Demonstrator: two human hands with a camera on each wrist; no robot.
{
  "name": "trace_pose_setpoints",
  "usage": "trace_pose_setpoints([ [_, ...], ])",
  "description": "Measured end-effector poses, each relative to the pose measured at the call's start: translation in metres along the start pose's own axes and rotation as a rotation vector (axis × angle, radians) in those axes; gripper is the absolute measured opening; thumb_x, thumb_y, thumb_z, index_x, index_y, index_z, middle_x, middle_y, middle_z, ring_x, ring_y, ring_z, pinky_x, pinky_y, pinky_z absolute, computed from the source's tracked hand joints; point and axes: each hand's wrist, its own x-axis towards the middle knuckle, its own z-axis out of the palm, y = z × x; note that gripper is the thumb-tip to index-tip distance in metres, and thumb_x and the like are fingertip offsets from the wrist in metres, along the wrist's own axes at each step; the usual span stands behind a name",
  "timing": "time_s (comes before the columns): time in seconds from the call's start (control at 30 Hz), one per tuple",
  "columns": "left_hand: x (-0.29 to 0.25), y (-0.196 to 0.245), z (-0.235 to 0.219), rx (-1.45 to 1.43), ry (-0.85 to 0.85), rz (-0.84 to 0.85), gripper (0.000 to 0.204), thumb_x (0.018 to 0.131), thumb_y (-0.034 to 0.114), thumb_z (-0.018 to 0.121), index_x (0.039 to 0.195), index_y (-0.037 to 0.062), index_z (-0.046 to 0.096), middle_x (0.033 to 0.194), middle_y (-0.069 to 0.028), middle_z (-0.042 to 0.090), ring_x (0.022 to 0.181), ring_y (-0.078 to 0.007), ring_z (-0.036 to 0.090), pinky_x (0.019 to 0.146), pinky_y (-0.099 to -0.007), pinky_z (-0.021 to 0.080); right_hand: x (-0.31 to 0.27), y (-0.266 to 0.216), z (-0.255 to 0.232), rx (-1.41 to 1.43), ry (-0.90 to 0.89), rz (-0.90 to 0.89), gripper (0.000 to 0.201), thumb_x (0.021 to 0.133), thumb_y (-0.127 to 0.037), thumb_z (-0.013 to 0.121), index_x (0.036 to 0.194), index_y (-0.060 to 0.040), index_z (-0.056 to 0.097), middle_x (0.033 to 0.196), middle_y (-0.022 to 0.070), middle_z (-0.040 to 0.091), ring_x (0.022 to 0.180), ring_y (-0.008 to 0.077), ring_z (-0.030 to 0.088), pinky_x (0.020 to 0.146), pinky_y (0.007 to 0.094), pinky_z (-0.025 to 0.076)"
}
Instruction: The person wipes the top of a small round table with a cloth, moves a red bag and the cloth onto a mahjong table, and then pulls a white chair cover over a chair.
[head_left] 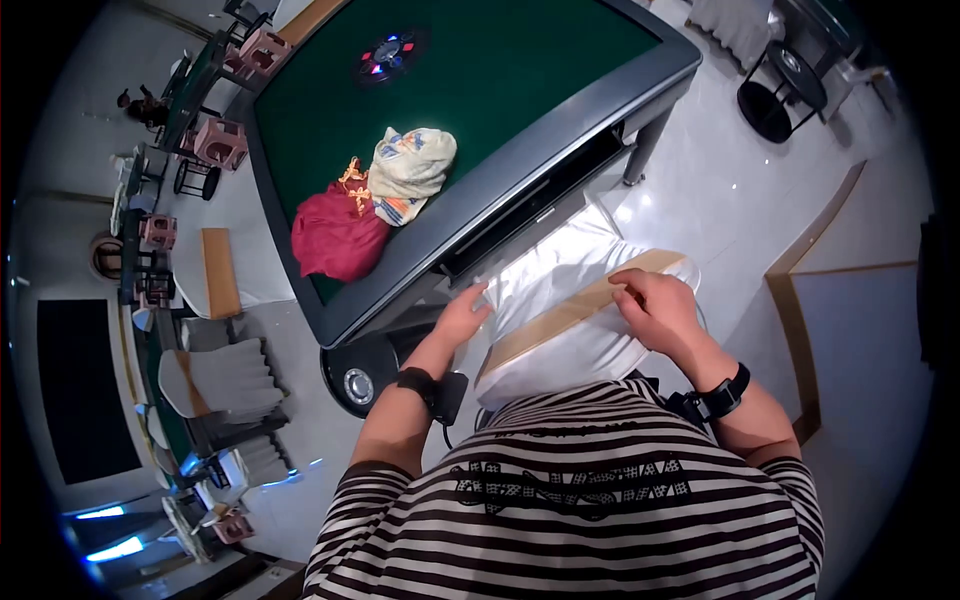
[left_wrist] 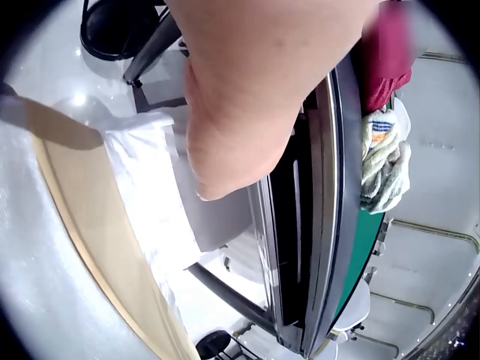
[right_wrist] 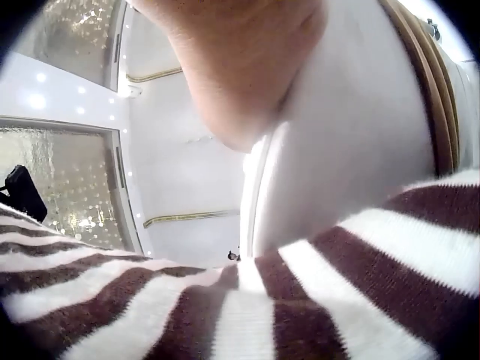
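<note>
In front of the striped shirt stands a chair in a white cover with a tan band across its back. My right hand lies over the band near its right end, fingers bent; I cannot tell whether they pinch the fabric. In the right wrist view, part of that hand overlaps the white cover. At the chair's left side, my left hand reaches forward with relaxed fingers and holds nothing. The left wrist view shows this hand between the white cover and the table edge.
A mahjong table with green felt and a lit centre panel stands ahead. On its near left corner lie a dark red cloth with orange cords and a cream patterned cloth. A black round base sits below; stools stand right.
</note>
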Motion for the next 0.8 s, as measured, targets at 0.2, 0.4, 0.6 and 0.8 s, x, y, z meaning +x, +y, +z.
trace_pose_setpoints([
  [0.2,-0.015,0.017,-0.016,-0.486,0.022,-0.434,0.037,0.088,0.015,0.057,0.123,0.0027,0.05,0.108,-0.006,0.061,0.096,-0.0138,0.057,0.083,-0.0276,0.044,-0.001,0.004,-0.003,-0.007,-0.003,-0.077,0.023,0.08,-0.027,0.057,0.092,-0.0101,0.066,0.067,0.0072,0.064,0.066,0.0268,0.061,0.061,0.037,0.048],
  [0.4,0.001,0.008,-0.01,-0.259,0.166,-0.147,0.036,0.087,0.018,0.058,0.119,0.0009,0.053,0.101,-0.0097,0.063,0.091,-0.0144,0.058,0.081,-0.0277,0.046,-0.002,0.009,-0.002,0.009,-0.027,-0.081,0.024,0.08,-0.029,0.057,0.091,-0.0102,0.066,0.067,0.0068,0.063,0.067,0.0278,0.061,0.061,0.039,0.048],
  [0.6,0.022,0.036,-0.009,0.199,-0.014,-0.054,0.055,0.082,0.03,0.062,0.126,0.0009,0.047,0.126,-0.0222,0.05,0.119,-0.0336,0.047,0.1,-0.0349,0.036,-0.002,0.007,-0.005,-0.019,-0.059,-0.077,0.025,0.081,-0.032,0.056,0.092,-0.0117,0.066,0.067,0.0063,0.063,0.069,0.0277,0.062,0.062,0.0397,0.048],
  [0.8,0.04,0.056,-0.013,0.004,0.315,-0.048,0.05,0.083,0.026,0.061,0.124,0.0015,0.048,0.122,-0.0183,0.054,0.116,-0.0297,0.05,0.097,-0.0346,0.039,-0.002,0.006,-0.006,-0.032,-0.057,-0.093,0.024,0.081,-0.029,0.056,0.094,-0.0114,0.065,0.069,0.0066,0.063,0.07,0.0278,0.061,0.062,0.0387,0.048],
])
